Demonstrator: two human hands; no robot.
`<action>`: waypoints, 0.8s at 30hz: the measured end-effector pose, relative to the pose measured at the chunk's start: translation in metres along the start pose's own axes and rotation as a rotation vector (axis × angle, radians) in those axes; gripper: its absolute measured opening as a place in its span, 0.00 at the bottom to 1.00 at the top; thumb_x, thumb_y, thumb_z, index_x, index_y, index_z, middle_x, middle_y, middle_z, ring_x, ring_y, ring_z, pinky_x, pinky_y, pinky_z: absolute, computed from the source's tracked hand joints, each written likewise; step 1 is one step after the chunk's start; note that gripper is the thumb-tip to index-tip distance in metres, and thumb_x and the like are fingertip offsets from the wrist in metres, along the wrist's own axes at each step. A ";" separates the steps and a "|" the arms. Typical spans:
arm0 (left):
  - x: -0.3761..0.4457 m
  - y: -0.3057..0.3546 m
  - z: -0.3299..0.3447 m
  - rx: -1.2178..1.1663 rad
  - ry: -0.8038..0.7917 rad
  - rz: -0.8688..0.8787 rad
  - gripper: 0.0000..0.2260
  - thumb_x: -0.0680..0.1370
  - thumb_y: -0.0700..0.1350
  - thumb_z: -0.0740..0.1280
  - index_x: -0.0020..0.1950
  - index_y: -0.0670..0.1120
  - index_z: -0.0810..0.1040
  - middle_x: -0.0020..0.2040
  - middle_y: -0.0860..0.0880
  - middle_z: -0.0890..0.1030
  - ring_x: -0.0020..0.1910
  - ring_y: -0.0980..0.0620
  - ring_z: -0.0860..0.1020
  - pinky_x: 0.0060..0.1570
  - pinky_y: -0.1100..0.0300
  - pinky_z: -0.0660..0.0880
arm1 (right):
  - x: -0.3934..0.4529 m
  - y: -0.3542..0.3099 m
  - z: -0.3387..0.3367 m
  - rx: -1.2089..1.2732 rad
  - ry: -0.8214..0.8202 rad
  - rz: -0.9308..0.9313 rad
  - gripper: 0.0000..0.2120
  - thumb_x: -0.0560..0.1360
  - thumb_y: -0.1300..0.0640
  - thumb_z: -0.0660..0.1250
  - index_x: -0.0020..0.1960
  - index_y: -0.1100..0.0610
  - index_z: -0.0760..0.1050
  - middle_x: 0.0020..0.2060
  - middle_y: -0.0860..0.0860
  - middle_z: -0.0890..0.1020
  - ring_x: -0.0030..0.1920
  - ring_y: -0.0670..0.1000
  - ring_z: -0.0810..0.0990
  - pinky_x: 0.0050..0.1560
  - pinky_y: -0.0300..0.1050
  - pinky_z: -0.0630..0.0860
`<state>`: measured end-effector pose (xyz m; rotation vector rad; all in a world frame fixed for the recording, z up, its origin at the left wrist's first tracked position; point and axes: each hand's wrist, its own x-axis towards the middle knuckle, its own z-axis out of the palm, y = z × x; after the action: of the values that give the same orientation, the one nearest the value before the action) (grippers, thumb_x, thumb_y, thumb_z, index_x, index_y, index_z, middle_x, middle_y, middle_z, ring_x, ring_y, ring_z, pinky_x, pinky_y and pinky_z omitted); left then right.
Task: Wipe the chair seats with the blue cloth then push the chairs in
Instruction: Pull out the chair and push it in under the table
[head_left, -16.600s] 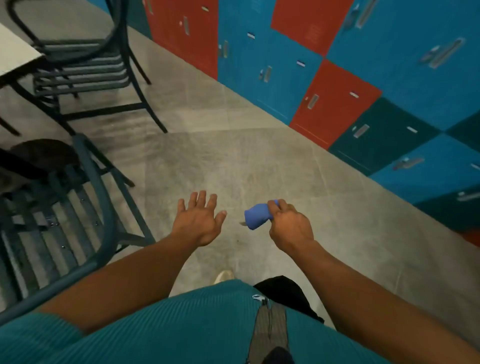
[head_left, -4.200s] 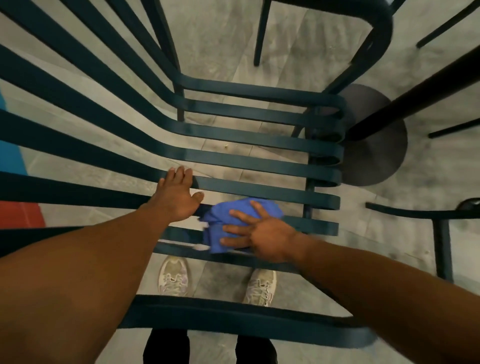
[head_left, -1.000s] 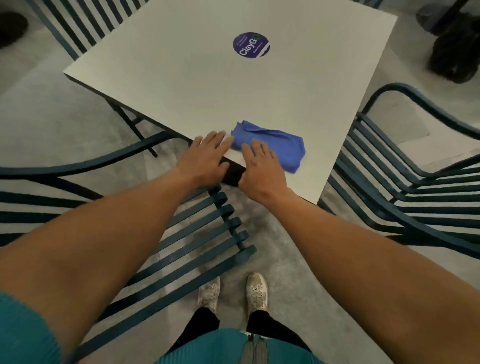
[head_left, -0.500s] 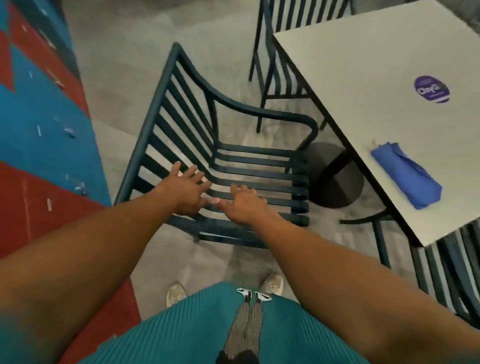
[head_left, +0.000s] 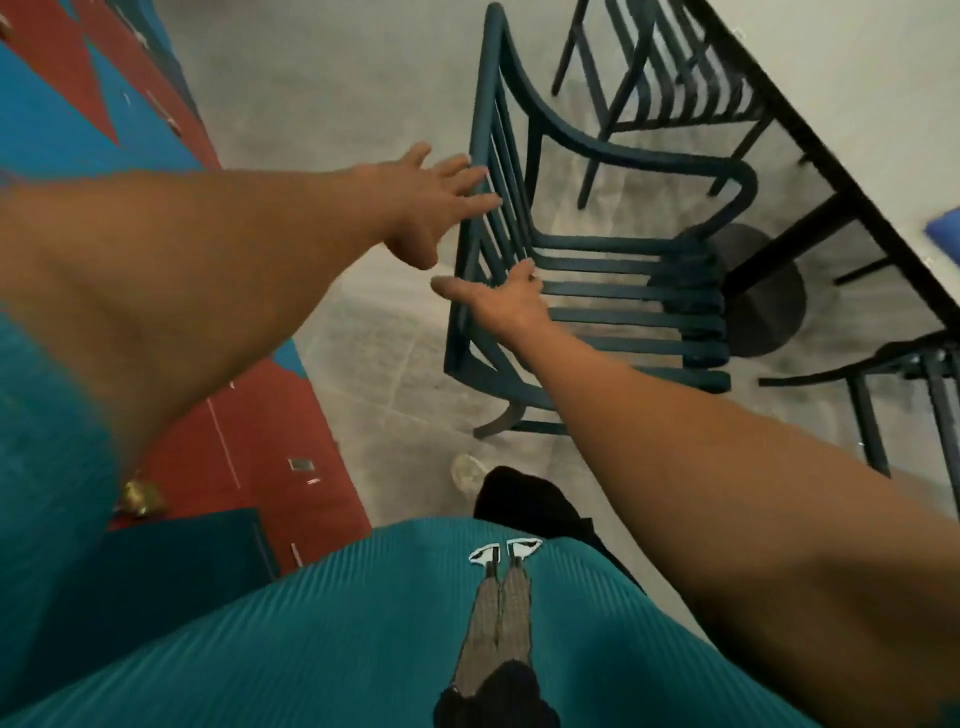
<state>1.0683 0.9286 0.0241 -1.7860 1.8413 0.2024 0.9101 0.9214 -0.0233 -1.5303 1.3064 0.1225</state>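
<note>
With both hands, left (head_left: 431, 208) flat-fingered and right (head_left: 506, 296) curled, on the dark-teal slatted metal chair (head_left: 597, 270) back, I should push evenly toward the white desk (head_left: 857, 83) at two o'clock.

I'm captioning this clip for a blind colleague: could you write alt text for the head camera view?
Both hands reach for the slatted back of a dark teal chair: the left hand lays straight fingers on the slats, the right hand curls round one. The blue cloth lies on the white table at right.

This looks like a lunch room. Green chairs (head_left: 597, 270) sit by a white table (head_left: 857, 78). Red and blue lockers (head_left: 78, 130) stand across the floor from the table.
</note>
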 end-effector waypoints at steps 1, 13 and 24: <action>0.009 -0.006 0.001 0.022 0.031 0.013 0.48 0.72 0.49 0.72 0.78 0.54 0.39 0.79 0.45 0.41 0.78 0.45 0.41 0.74 0.39 0.45 | 0.003 -0.009 0.004 0.020 0.029 0.006 0.61 0.63 0.32 0.71 0.77 0.55 0.35 0.78 0.57 0.43 0.77 0.62 0.44 0.74 0.65 0.51; 0.172 -0.103 -0.024 0.424 0.236 0.394 0.50 0.67 0.50 0.76 0.79 0.55 0.47 0.80 0.43 0.44 0.78 0.44 0.42 0.74 0.37 0.45 | 0.100 -0.094 0.020 0.164 0.271 0.187 0.34 0.72 0.50 0.69 0.72 0.61 0.60 0.70 0.60 0.69 0.67 0.61 0.70 0.61 0.53 0.70; 0.225 -0.113 -0.036 0.496 -0.087 0.739 0.24 0.74 0.54 0.64 0.70 0.61 0.67 0.62 0.53 0.78 0.59 0.50 0.76 0.55 0.51 0.76 | 0.099 -0.104 0.015 0.051 0.306 0.226 0.17 0.73 0.58 0.65 0.62 0.57 0.70 0.52 0.55 0.79 0.43 0.54 0.74 0.41 0.45 0.69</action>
<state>1.1765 0.7035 -0.0250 -0.7154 2.1708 0.0788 1.0359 0.8509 -0.0286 -1.3917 1.7113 -0.0025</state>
